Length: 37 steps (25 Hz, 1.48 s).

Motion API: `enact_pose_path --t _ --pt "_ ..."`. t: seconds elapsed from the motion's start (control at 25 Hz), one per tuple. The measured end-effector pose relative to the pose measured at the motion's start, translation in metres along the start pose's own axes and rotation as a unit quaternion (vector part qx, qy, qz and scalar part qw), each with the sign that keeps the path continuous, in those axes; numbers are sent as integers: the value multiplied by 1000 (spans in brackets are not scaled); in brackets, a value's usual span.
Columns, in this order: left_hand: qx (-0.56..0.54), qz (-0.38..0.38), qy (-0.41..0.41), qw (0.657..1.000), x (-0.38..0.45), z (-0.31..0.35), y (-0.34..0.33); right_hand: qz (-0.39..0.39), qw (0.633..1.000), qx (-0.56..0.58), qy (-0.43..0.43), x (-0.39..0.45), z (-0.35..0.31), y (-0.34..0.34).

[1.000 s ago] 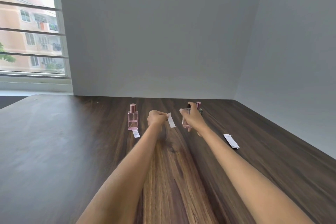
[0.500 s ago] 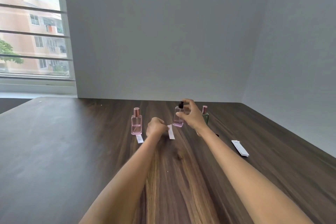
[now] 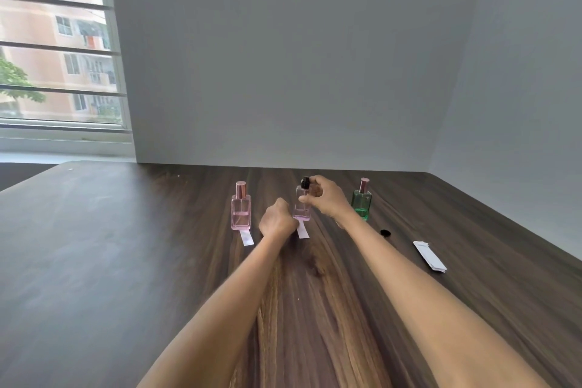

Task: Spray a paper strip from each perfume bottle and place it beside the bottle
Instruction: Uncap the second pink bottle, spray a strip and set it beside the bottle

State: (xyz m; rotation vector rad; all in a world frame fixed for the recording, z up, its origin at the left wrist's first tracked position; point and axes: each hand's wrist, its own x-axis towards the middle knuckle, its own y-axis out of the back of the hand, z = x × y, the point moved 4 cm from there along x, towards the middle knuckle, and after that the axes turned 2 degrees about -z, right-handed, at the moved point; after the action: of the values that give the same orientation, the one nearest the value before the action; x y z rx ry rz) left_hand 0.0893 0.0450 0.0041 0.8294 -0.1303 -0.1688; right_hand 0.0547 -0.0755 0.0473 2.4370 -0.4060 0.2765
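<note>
Three perfume bottles stand in a row on the dark wooden table (image 3: 126,261). The left pink bottle (image 3: 241,210) has a pink cap, and a paper strip (image 3: 246,236) lies in front of it. My right hand (image 3: 324,198) grips the middle pale pink bottle (image 3: 302,208) near its black sprayer; whether the bottle touches the table I cannot tell. My left hand (image 3: 277,221) pinches a white paper strip (image 3: 302,229) just below that bottle, low over the table. The green bottle (image 3: 361,204) with a pink cap stands to the right.
A small black cap (image 3: 385,232) lies on the table right of my right forearm. A stack of white paper strips (image 3: 430,256) lies further right, towards the table's right edge. Grey walls close the back and right; a window is at the left.
The strip in my left hand has come down from beside the sprayer to table level in front of the middle bottle. My right hand has lowered the bottle and keeps hold of it.
</note>
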Motion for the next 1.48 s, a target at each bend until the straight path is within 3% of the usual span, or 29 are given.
enact_pose_path --t 0.52,0.64,0.72,0.84,0.96,1.28,1.48 --pt "-41 -12 -9 999 -5 -1 3 -59 997 -31 -32 -7 0 1" --pt "-67 6 -25 997 -13 0 11 -89 990 -96 -54 -12 -2 15" --pt "-51 16 -52 997 -22 4 15 -117 962 -237 -65 -17 -1 32" --pt "4 16 -92 996 -34 10 18 -183 863 -456 -118 -30 11 60" --pt "27 -12 -93 995 -42 8 17 -218 814 -506 -182 -50 20 75" --pt "58 -31 -79 995 -49 1 20 -137 820 -528 -174 -64 30 78" --pt "56 -19 -83 995 -40 4 20 -76 928 -342 -127 -38 21 66"
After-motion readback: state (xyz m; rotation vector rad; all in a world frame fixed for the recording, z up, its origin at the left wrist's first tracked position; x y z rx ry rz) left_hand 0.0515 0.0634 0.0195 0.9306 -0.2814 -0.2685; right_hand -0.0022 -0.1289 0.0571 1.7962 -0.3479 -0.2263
